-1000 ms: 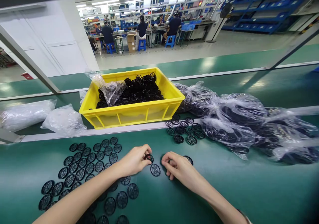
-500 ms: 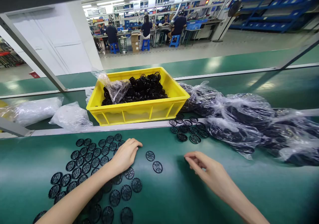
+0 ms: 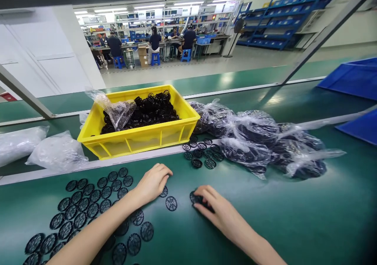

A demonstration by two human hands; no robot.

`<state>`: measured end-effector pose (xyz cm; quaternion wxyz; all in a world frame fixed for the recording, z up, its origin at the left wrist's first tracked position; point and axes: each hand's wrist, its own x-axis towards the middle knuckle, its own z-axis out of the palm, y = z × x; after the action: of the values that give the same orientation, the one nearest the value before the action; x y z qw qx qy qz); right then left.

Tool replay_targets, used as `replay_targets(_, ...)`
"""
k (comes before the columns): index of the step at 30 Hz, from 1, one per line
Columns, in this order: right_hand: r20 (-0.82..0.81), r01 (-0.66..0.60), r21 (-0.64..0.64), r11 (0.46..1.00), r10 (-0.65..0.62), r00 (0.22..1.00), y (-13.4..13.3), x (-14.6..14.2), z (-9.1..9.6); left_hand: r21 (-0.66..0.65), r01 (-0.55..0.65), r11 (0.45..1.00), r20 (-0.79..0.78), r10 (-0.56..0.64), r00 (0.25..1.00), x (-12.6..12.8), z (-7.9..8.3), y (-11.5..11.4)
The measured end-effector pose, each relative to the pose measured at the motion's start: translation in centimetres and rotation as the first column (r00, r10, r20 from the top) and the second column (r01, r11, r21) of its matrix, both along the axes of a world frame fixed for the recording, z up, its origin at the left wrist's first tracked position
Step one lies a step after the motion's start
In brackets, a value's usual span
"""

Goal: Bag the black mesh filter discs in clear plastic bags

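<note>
My right hand [image 3: 215, 208] has its thumb and fingers round a black spoked plastic disc [image 3: 194, 197], just above or on the green work surface. Part of that disc is hidden by the fingers. My left hand [image 3: 153, 183] is to its left, back upward, fingers bent and together; what they hold, if anything, is hidden. Close below the left fingertips lie a partly covered disc [image 3: 164, 192] and another loose disc [image 3: 171, 203]. Several rows of similar discs [image 3: 94, 196] lie flat on the left, some beneath my left forearm.
Behind my hands stands a yellow bin [image 3: 144, 139] with many black discs and a clear bag. A small pile of discs [image 3: 198, 153] lies near filled plastic bags [image 3: 247, 151]. White bags [image 3: 57, 151] sit at left, blue bins [image 3: 353, 78] at right. People work at far benches.
The view has swung to the right. My right hand has come closer to my left, and the disc in its fingers now shows. The left hand has shifted towards the two loose discs, partly covering one.
</note>
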<state>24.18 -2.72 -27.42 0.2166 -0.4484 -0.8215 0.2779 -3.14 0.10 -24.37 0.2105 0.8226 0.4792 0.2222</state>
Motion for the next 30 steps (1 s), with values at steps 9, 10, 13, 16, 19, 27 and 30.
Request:
replay_targets(9,0.146,0.07,0.404,0.912,-0.14,0.979,8.4,0.1,0.7,-0.005,-0.028,1.0,0.009,0.028,1.0,-0.8,0.4,-0.2)
replay_targets(10,0.161,0.05,0.402,0.914,-0.125,0.979,8.8,0.2,0.7,-0.005,-0.036,0.999,0.01,0.036,0.999,-1.1,0.5,-0.3)
replay_targets(13,0.08,0.094,0.286,0.954,-0.122,0.989,7.7,-0.2,1.0,-0.004,-0.06,0.998,0.011,0.06,0.998,-1.8,0.5,-0.8)
replay_targets(16,-0.113,0.119,-0.138,0.983,-0.135,0.984,5.5,-1.0,1.6,-0.008,-0.069,0.998,0.011,0.069,0.998,-2.0,0.3,-1.2)
replay_targets(19,-0.233,-0.004,-0.532,0.847,-0.142,0.962,4.3,-1.6,1.7,0.005,-0.028,1.0,0.004,0.028,1.0,-1.5,-0.1,-1.7)
replay_targets(27,-0.318,-0.041,-0.638,0.769,-0.215,0.923,5.3,-2.5,-0.2,0.045,0.024,0.999,-0.039,-0.022,0.999,0.3,-0.9,-2.6)
replay_targets(30,-0.293,-0.009,-0.598,0.802,-0.208,0.933,5.6,-2.1,-0.3,0.048,0.024,0.999,-0.065,-0.021,0.998,0.3,-0.9,-2.8)
